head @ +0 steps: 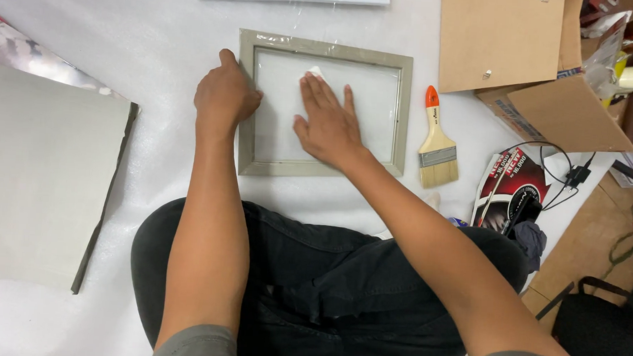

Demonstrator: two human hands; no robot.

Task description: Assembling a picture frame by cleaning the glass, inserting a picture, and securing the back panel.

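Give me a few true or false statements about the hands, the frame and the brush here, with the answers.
1. The left hand rests on the left edge of the frame. True.
2. The right hand holds the brush. False: it lies flat, pressing a white cloth on the pane inside the frame.
3. The brush lies right of the frame. True.
4. The brush handle has a blue tip. False: orange.
5. The frame stands upright. False: it lies flat.

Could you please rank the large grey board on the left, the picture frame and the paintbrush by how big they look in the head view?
1. Grey board, largest, though partly cut off by the edge.
2. Picture frame, held by both hands.
3. Paintbrush, clearly smallest.
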